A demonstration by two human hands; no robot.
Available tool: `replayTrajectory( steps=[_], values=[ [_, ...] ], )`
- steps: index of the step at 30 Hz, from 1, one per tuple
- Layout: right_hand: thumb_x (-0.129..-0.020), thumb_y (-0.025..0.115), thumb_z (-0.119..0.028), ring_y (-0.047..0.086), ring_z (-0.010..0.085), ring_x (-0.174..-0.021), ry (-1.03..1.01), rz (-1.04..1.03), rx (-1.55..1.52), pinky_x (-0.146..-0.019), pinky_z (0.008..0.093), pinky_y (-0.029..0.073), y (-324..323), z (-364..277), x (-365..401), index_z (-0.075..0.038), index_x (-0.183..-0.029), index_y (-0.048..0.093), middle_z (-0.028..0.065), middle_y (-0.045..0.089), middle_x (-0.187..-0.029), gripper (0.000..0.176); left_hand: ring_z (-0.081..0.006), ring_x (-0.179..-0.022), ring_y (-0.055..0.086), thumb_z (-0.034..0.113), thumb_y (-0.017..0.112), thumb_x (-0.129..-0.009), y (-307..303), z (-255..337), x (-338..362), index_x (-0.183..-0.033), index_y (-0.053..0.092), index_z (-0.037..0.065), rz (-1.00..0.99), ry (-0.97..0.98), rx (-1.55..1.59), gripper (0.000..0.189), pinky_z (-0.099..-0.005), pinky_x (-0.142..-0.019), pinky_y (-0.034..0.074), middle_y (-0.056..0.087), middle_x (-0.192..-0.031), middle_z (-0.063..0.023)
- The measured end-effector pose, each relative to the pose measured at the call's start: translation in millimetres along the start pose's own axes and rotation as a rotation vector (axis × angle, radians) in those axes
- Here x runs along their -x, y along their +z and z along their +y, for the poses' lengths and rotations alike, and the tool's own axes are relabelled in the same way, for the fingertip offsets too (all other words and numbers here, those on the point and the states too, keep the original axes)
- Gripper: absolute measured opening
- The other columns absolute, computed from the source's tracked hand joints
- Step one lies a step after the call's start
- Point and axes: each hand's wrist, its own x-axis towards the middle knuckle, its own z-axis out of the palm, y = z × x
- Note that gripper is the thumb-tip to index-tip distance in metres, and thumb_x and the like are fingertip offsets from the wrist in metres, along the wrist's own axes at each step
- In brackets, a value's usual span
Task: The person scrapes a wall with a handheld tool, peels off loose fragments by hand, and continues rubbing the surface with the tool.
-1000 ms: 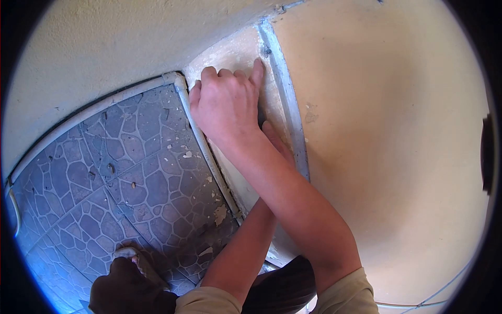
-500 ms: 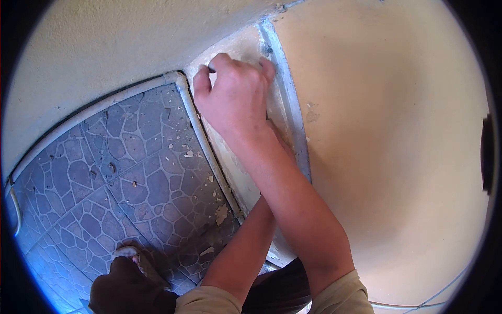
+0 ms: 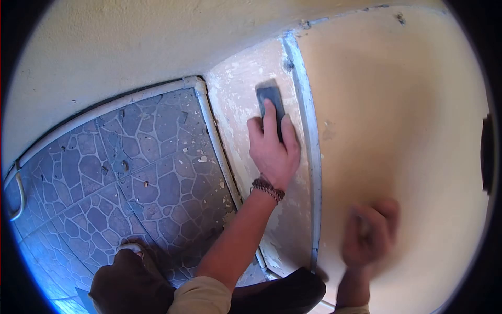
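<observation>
My left hand point(image 3: 274, 144), with a dark braided bracelet on the wrist, presses a dark rectangular sanding block point(image 3: 269, 97) against the pale, scuffed wall strip point(image 3: 235, 104). Its index finger lies along the block, and the other fingers wrap its sides. Out to the right, my right hand point(image 3: 371, 230) is in front of the yellow wall panel point(image 3: 392, 131). Motion blurs it; its fingers look curled, and whether anything is in them cannot be made out.
A grey-white ridge point(image 3: 308, 115) runs between the strip and the yellow panel. A pipe point(image 3: 212, 123) edges the stone-patterned floor tiles point(image 3: 151, 172), where paint flakes point(image 3: 203, 159) are scattered. My sandalled foot point(image 3: 133, 248) and dark-clothed knee point(image 3: 298, 290) are at the bottom.
My right hand has moved from the upper wall strip down and right, uncrossing my arms. My left hand, hidden beneath before, now shows with the sanding block. The view has shifted slightly.
</observation>
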Motion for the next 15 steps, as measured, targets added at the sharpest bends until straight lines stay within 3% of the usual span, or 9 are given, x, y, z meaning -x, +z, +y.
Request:
replayTrajectory(
  steps=[4, 6, 9, 12, 14, 15],
  values=[
    [-0.063, 0.062, 0.009, 0.05, 0.0254, -0.071, -0.097, 0.025, 0.108, -0.063, 0.0362, 0.043, -35.6, 34.4, 6.4, -0.003, -0.086, 0.064, 0.0086, 0.051, -0.08, 0.026, -0.0326, -0.077, 0.057, 0.016, 0.053, -0.094, 4.9, 22.8, -58.2, -0.134, 0.046, -0.003, -0.029, -0.052, -0.035, 0.045, -0.0409, -0.068, 0.049, 0.053, -0.094, -0.0206],
    [-0.063, 0.064, 0.006, 0.05, 0.0258, -0.072, -0.107, -0.043, 0.061, -0.064, 0.0365, 0.044, -37.1, 36.4, 9.0, -0.003, -0.089, 0.063, 0.0096, 0.052, -0.081, 0.028, -0.0337, -0.076, 0.058, 0.018, 0.053, -0.094, 6.4, 28.7, -58.1, -0.137, 0.044, -0.002, -0.05, -0.087, -0.096, 0.048, -0.0421, -0.067, 0.05, 0.053, -0.093, -0.0217],
    [-0.066, 0.067, 0.002, 0.055, 0.0293, -0.079, -0.11, -0.027, 0.112, -0.068, 0.0392, 0.047, -39.1, 43.5, 17.9, -0.003, -0.091, 0.063, 0.0137, 0.058, -0.091, 0.026, -0.0354, -0.073, 0.058, 0.022, 0.051, -0.095, -9.7, 41.2, 13.5, -0.137, 0.044, -0.002, -0.131, -0.038, -0.024, 0.049, -0.0444, -0.062, 0.049, 0.053, -0.091, -0.0242],
    [-0.076, 0.063, -0.002, 0.05, 0.0286, -0.076, -0.211, -0.049, 0.059, -0.068, 0.0386, 0.042, -44.4, 47.1, 17.6, 0.002, -0.092, 0.059, 0.0151, 0.055, -0.087, 0.017, -0.0353, -0.064, 0.06, 0.023, 0.052, -0.095, 3.5, 25.5, 2.6, -0.141, 0.038, 0.003, -0.074, 0.116, -0.039, 0.052, -0.043, -0.053, 0.049, 0.053, -0.095, -0.0239],
    [-0.077, 0.063, -0.004, 0.051, 0.0292, -0.077, -0.183, -0.037, 0.051, -0.068, 0.0398, 0.042, -42.6, 46.8, 14.0, 0.002, -0.093, 0.058, 0.0163, 0.055, -0.087, 0.018, -0.0343, -0.062, 0.059, 0.022, 0.052, -0.096, 7.3, 26.2, -51.2, -0.142, 0.038, 0.002, -0.095, 0.041, -0.125, 0.053, -0.0414, -0.05, 0.047, 0.053, -0.093, -0.0228],
    [-0.077, 0.063, -0.004, 0.051, 0.0296, -0.077, -0.161, -0.044, 0.044, -0.068, 0.0404, 0.042, -45.7, 44.4, 14.5, 0.003, -0.093, 0.058, 0.0169, 0.055, -0.087, 0.018, -0.0333, -0.063, 0.057, 0.022, 0.051, -0.096, 5.5, 26.2, -45.6, -0.142, 0.039, 0.001, -0.102, 0.013, -0.112, 0.052, -0.0406, -0.052, 0.047, 0.053, -0.09, -0.0225]
  ],
)
